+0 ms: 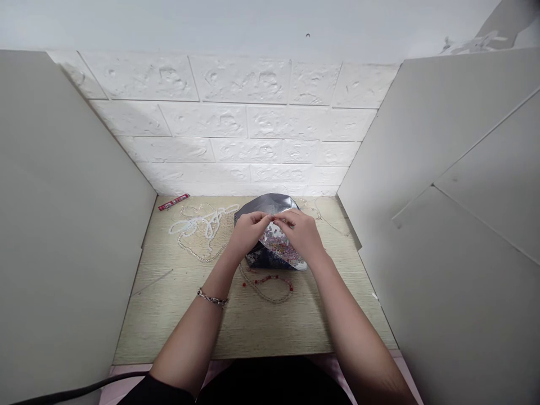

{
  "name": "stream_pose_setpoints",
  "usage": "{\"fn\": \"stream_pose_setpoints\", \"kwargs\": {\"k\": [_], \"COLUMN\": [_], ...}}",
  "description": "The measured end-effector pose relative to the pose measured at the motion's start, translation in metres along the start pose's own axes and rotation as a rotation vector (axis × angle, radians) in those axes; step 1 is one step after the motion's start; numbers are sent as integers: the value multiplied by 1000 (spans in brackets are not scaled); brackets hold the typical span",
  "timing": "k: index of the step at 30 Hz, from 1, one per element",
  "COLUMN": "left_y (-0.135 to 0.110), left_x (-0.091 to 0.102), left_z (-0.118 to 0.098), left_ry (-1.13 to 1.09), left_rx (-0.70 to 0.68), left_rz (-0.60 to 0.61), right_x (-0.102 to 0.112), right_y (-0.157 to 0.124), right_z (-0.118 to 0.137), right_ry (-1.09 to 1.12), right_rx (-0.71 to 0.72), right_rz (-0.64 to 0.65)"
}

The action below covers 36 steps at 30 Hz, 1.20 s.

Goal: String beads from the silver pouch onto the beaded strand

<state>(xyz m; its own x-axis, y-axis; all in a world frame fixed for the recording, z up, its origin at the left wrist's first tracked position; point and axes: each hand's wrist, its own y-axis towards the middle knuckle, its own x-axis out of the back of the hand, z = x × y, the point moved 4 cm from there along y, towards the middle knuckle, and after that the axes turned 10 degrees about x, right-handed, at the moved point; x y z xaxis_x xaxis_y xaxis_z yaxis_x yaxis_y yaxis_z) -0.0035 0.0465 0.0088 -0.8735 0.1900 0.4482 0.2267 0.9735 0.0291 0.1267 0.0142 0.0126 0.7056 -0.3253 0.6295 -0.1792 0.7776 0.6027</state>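
Note:
My left hand (248, 229) and my right hand (298, 232) meet over a dark foil-lined tray (266, 205) holding many small pinkish beads (278, 245). Both hands pinch at something tiny between their fingertips, too small to name. A bracelet circles my left wrist (212, 298). Just in front of the tray lies a beaded strand with red beads (267, 285).
White pearl strands (201, 228) lie tangled at the back left of the wooden tabletop (253, 326). A red tool (173, 202) rests by the white brick wall. Grey panels (63, 225) close in both sides. A dark cable (71, 390) runs at the lower left.

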Motion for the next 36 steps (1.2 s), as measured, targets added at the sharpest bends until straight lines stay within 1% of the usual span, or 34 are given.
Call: {"fn": "stream_pose_setpoints", "kwargs": {"k": [14,18,22,26,29,32,34,36], "left_y": [-1,-1,0,-1,-2,-3,-4,-7], "left_x": [0,0,-1,-2,-3,-4,-5,-8], "left_z": [0,1,1,1,1,2,2,-1], "left_ry": [58,66,12,-81,-187,-353,-499,-631], "left_rx": [4,10,25,83,166,240,266,276], "left_rz": [0,19,30,53,98,152,235,377], "right_x": [-2,-3,-3,-3,-2,1,6,11], "right_y": [0,0,-1,-2,-2,-2,-1,-1], "right_z": [1,1,2,3,7,12,15,17], "right_ry": [-71,-70,-77,-207,-318,-306,-230,-153], "right_rx": [36,42,46,83,113,113,114,122], "right_rz": [32,39,46,97,132,122,70,-21]}}
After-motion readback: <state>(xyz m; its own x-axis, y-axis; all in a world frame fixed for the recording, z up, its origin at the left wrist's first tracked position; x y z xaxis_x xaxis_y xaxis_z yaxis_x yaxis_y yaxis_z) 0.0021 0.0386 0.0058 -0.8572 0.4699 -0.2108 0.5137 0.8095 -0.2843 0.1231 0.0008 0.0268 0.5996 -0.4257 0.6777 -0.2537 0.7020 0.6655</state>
